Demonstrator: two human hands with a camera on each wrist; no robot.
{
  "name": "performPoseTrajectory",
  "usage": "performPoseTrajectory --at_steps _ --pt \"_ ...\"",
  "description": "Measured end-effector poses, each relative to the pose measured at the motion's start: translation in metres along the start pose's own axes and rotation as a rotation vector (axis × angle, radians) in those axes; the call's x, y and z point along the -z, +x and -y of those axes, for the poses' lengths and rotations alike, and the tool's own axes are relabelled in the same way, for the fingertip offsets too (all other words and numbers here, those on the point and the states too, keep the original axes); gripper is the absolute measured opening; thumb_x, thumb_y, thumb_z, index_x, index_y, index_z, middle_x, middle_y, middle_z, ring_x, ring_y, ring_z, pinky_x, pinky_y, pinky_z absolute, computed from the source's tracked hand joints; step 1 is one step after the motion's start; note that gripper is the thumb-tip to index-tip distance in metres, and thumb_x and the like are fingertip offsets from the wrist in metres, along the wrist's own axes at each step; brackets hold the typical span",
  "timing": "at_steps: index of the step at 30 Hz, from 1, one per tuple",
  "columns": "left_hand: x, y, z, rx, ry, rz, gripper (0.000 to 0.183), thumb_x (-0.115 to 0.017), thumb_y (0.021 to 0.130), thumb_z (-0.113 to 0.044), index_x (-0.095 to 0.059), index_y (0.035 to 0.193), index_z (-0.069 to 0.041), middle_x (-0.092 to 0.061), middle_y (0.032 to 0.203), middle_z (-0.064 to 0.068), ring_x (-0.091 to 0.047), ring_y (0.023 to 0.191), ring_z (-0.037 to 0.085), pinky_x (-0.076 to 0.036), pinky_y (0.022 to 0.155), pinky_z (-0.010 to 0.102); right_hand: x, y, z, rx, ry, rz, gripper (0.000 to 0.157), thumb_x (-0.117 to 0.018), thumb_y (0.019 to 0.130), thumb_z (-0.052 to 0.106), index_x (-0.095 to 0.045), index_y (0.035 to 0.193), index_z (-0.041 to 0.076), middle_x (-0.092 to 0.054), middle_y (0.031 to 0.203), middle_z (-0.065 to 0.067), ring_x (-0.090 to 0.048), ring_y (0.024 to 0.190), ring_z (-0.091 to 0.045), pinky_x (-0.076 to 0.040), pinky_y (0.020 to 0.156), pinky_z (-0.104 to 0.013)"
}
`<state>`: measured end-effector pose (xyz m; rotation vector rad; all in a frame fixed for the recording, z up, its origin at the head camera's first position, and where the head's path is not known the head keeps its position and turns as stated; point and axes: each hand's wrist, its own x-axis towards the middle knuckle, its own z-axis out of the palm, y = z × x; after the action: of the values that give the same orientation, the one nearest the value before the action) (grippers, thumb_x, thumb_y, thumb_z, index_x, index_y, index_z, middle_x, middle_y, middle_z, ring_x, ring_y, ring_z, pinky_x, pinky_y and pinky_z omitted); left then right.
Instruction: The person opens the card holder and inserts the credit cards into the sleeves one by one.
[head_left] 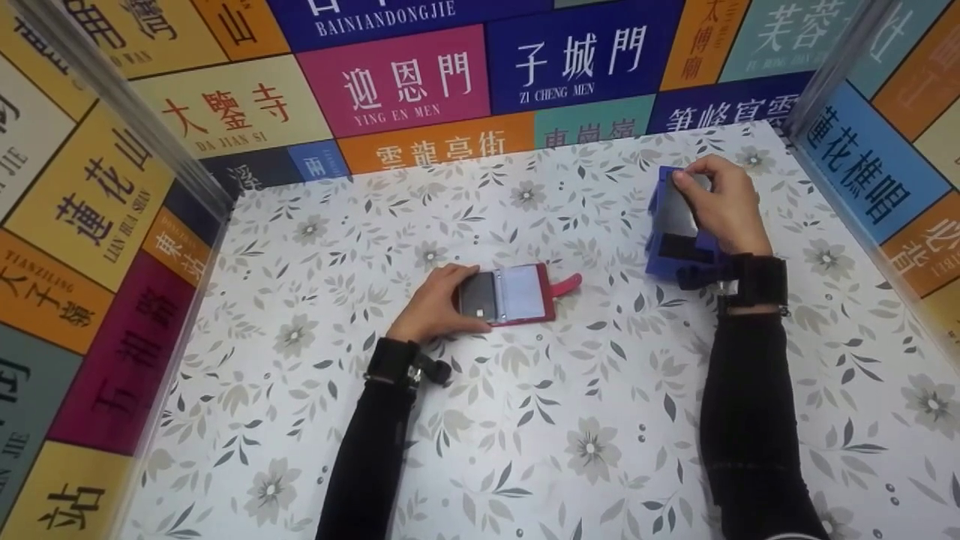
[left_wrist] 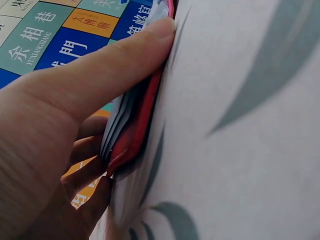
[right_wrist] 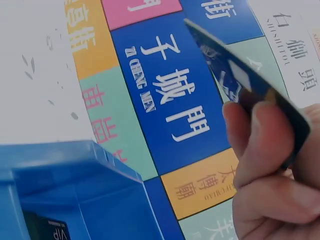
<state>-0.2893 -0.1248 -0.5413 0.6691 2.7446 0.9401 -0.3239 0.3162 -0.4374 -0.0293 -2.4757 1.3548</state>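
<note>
On the table my left hand (head_left: 433, 304) grips the left side of a small red card holder (head_left: 523, 291), which lies spread with a dark card showing in its left sleeve and a pale sleeve on the right. In the left wrist view my thumb presses along the red cover's edge, and several stacked layers show beneath it. My right hand (head_left: 731, 206) pinches a dark card (right_wrist: 235, 65) between thumb and fingers, over a blue box (head_left: 660, 265). Inside the box, the right wrist view shows another dark card (right_wrist: 49, 229) marked VIP.
A pink strap (head_left: 568, 284) sticks out from the card holder's right side. The white table (head_left: 480, 420) has a leaf and flower pattern. Colourful panels (head_left: 405, 82) with lettering wall it at the back and both sides.
</note>
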Motion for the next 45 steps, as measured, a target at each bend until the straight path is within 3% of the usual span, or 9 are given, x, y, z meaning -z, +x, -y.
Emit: performPoseTrajectory --at_steps 3,7,13,18,26,32,40,45 --pt "0.000 0.000 0.000 0.001 -0.005 0.001 0.108 -0.094 0.068 -0.054 -0.046 0.157 -0.015 -0.052 0.151 0.007 -0.047 0.138 0.025 -0.040 0.116 0.041 -0.001 0.000 0.000 -0.004 0.016 0.021 0.027 -0.070 0.099 0.036 -0.071 0.103 0.010 -0.065 0.098 0.015 -0.056 0.102 -0.004 -0.040 0.112 -0.036" --pt "0.000 0.000 -0.001 0.011 -0.015 0.006 0.108 -0.095 0.067 -0.052 -0.046 0.157 -0.016 -0.051 0.151 0.007 -0.046 0.139 0.024 -0.039 0.117 0.040 -0.003 0.001 -0.002 -0.025 0.051 0.015 0.023 -0.070 0.100 0.035 -0.072 0.101 0.012 -0.066 0.093 0.016 -0.052 0.088 -0.005 -0.041 0.093 -0.023" --pt "-0.001 0.001 -0.001 0.021 -0.017 0.013 0.108 -0.095 0.067 -0.053 -0.046 0.157 -0.018 -0.051 0.152 0.006 -0.046 0.139 0.024 -0.039 0.117 0.040 -0.006 0.002 -0.004 -0.049 0.113 0.022 0.023 -0.069 0.100 0.033 -0.072 0.101 0.010 -0.064 0.086 0.016 -0.053 0.080 -0.008 -0.040 0.074 -0.022" --pt "-0.001 0.001 -0.001 0.021 -0.018 0.018 0.110 -0.094 0.067 -0.055 -0.045 0.158 -0.018 -0.050 0.153 0.006 -0.045 0.140 0.024 -0.039 0.118 0.040 -0.009 0.003 -0.002 -0.035 0.100 0.040 0.024 -0.069 0.100 0.033 -0.072 0.101 0.009 -0.063 0.087 0.016 -0.052 0.081 -0.008 -0.039 0.076 -0.023" --pt "-0.001 0.000 -0.001 0.018 -0.023 0.010 0.110 -0.094 0.067 -0.055 -0.045 0.158 -0.019 -0.051 0.151 0.005 -0.047 0.137 0.024 -0.040 0.117 0.041 -0.007 0.003 0.000 -0.083 0.110 0.031 0.024 -0.071 0.099 0.036 -0.073 0.101 0.013 -0.063 0.089 0.013 -0.052 0.084 -0.011 -0.038 0.076 -0.025" --pt "0.000 0.000 0.000 0.017 -0.020 0.009 0.109 -0.094 0.067 -0.055 -0.045 0.158 -0.019 -0.051 0.150 0.005 -0.047 0.137 0.024 -0.040 0.116 0.041 -0.007 0.004 0.000 -0.042 0.085 0.012 0.026 -0.074 0.097 0.034 -0.076 0.102 0.009 -0.065 0.090 0.016 -0.052 0.085 -0.008 -0.039 0.075 -0.022" --pt "0.000 0.001 -0.001 0.013 -0.001 0.013 0.109 -0.094 0.068 -0.053 -0.045 0.158 -0.017 -0.052 0.151 0.006 -0.046 0.138 0.024 -0.040 0.117 0.040 -0.009 0.002 0.000 -0.022 0.094 -0.003 0.025 -0.074 0.097 0.032 -0.077 0.101 0.008 -0.065 0.085 0.017 -0.052 0.078 -0.008 -0.038 0.071 -0.023" --pt "0.000 0.000 -0.002 0.011 -0.007 0.016 0.111 -0.095 0.067 -0.053 -0.043 0.158 -0.016 -0.051 0.151 0.007 -0.046 0.138 0.025 -0.039 0.118 0.040 -0.021 0.002 0.002 -0.020 0.113 0.004 0.029 -0.068 0.102 0.029 -0.074 0.100 0.000 -0.062 0.080 0.013 -0.050 0.071 -0.006 -0.039 0.067 -0.021"
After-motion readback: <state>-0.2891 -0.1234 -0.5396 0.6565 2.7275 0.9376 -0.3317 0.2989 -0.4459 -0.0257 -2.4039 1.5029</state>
